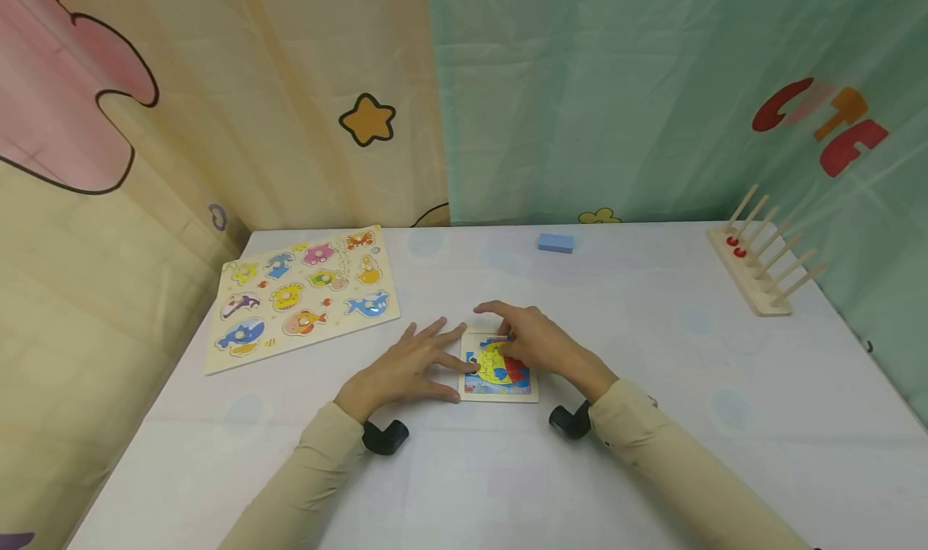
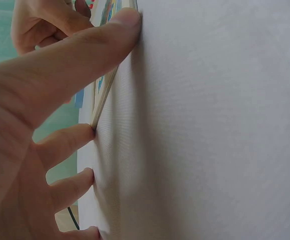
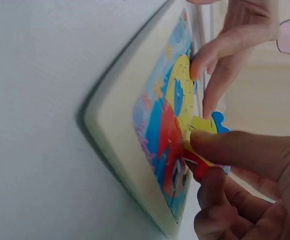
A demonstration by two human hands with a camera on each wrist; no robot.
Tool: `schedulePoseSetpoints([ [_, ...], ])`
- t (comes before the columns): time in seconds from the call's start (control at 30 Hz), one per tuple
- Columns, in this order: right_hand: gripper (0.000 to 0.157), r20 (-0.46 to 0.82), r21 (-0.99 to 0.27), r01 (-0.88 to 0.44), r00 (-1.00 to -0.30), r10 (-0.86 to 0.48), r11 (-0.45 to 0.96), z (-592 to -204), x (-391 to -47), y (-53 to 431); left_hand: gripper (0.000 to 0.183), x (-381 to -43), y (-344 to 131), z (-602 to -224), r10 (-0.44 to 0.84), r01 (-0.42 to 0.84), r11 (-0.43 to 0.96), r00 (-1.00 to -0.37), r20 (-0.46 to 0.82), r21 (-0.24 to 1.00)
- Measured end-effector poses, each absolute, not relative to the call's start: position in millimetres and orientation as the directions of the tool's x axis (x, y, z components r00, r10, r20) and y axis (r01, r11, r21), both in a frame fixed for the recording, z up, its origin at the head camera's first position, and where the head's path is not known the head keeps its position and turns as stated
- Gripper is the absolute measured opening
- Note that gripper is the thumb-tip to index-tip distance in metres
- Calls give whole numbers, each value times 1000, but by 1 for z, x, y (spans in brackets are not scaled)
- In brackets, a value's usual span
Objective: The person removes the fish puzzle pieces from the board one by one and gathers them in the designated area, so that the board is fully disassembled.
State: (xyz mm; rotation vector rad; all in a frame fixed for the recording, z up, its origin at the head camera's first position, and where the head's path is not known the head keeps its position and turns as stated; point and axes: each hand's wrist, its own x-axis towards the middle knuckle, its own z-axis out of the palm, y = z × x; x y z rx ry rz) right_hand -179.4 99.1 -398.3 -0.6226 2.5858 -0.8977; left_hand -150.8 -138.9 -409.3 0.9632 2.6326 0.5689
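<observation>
A small wooden jigsaw puzzle with a yellow and red fish picture lies flat on the table. My left hand spreads over its left side. The left thumb rests against the board's near edge, a finger touches the picture, and other fingertips rest on the table. My right hand is above the puzzle's upper right part. Between its thumb and fingers it pinches a jigsaw piece coloured yellow, blue and red. In the right wrist view this piece is tilted up from the picture; its lower part is hidden by the fingers.
On the left lies a larger wooden peg puzzle with sea animals. A blue block sits near the back edge. At the far right stands a wooden peg rack with red beads on it. Curtains hang behind the table.
</observation>
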Motion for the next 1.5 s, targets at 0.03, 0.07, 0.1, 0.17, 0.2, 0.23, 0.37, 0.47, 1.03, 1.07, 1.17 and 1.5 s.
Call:
schedulePoseSetpoints([
  [0.03,54,-167,-649,-283,-853,-495,706,-398,-180,100,48,-151,-139,-409,662,550,701,-739,-127,453],
  [0.07,49,-166,-655,-274,-857,-488,704,-398,-180,100,48,-151,-139,-409,660,548,703,-740,-129,455],
  [0.1,43,-159,-657,-273,-861,-483,703,-398,-180,101,48,-150,-139,-409,658,545,705,-741,-132,454],
  [0.17,29,-130,-656,-286,-869,-477,699,-397,-181,103,48,-150,-139,-409,657,543,705,-742,-133,456],
  [0.2,23,-111,-653,-294,-874,-473,698,-397,-181,104,48,-150,-139,-409,657,542,706,-742,-134,456],
  [0.23,18,-94,-652,-301,-879,-468,696,-397,-181,105,48,-150,-139,-409,656,542,706,-743,-134,457],
  [0.37,14,-69,-685,-268,-902,-426,678,-396,-181,109,48,-150,-140,-409,661,548,701,-740,-127,457],
  [0.47,15,-89,-741,-203,-915,-394,639,-397,-183,114,48,-150,-140,-409,664,550,698,-737,-126,459],
  [1.03,20,-138,-755,-90,-946,-292,650,-407,-178,181,50,-151,-141,-411,668,560,691,-736,-108,457],
  [1.07,21,-138,-752,-90,-947,-290,652,-407,-177,185,50,-151,-141,-411,668,560,691,-736,-108,457],
  [1.17,22,-145,-750,-77,-950,-277,657,-406,-174,197,50,-151,-141,-411,667,559,692,-737,-110,456],
  [1.5,26,-158,-724,-60,-955,-250,688,-405,-171,224,50,-150,-140,-411,661,549,697,-741,-118,461],
])
